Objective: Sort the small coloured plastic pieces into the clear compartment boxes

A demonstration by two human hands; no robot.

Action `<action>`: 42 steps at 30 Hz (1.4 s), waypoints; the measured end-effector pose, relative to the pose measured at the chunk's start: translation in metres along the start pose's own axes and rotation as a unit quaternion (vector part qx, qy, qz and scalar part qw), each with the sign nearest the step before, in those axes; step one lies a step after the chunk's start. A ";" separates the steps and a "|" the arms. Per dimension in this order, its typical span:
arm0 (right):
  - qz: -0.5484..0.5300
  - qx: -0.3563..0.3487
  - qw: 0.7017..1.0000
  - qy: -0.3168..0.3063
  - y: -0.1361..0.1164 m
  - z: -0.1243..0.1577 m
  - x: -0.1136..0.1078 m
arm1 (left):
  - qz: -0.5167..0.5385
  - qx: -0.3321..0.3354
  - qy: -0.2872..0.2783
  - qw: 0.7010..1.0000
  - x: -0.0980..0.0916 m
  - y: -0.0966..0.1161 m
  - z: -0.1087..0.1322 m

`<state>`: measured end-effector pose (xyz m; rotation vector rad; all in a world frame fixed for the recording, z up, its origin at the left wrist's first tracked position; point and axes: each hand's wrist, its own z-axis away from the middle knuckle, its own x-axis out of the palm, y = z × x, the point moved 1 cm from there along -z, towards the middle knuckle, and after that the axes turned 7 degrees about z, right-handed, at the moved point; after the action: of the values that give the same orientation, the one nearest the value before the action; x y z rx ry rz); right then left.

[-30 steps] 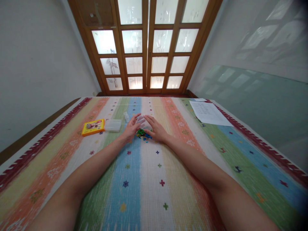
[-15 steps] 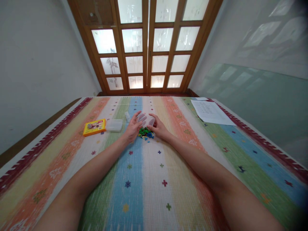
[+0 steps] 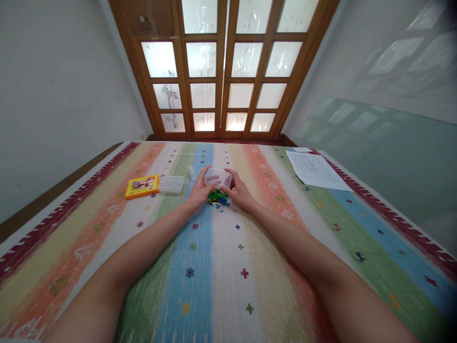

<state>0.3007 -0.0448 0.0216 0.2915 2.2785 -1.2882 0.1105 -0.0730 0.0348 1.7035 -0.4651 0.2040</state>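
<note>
A clear plastic box [image 3: 219, 176] is held between my two hands, tilted above a small heap of bricks. My left hand [image 3: 200, 191] grips its left side, fingers behind and thumb in front. On the other side my right hand [image 3: 240, 188] holds the box with its fingers bent round the edge. Just below the box lie the small green, blue and yellow bricks [image 3: 217, 196], a few of them scattered toward me. Parts of the heap are hidden behind my fingers.
Left of my hands are a yellow picture box [image 3: 142, 186] and a clear plastic lid or tray [image 3: 172, 185]. A small clear item [image 3: 192, 172] lies behind my left hand. Printed paper sheets [image 3: 317, 170] rest at the right back of the striped tablecloth [image 3: 228, 295].
The clear box has turned a little in my hands, and its wide face now shows more evenly. The whole view has shifted slightly.
</note>
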 end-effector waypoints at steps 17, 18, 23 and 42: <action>0.142 0.051 0.984 0.089 0.038 -0.016 -0.026 | -0.492 0.120 0.016 0.862 -0.111 0.090 -0.015; 0.172 0.069 0.979 0.091 0.044 -0.017 -0.029 | -0.543 0.122 0.015 0.831 -0.129 0.098 -0.008; 0.329 0.123 0.936 0.027 0.062 -0.020 -0.033 | -0.690 0.042 0.040 0.721 -0.215 0.113 0.033; 0.424 0.072 0.901 -0.060 0.047 -0.091 0.009 | -0.726 0.037 0.126 0.675 -0.210 0.073 0.046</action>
<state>0.2833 0.0570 0.0205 1.0809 1.6175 -0.9481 -0.1146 -0.0867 0.0108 1.6081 1.1807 -0.7217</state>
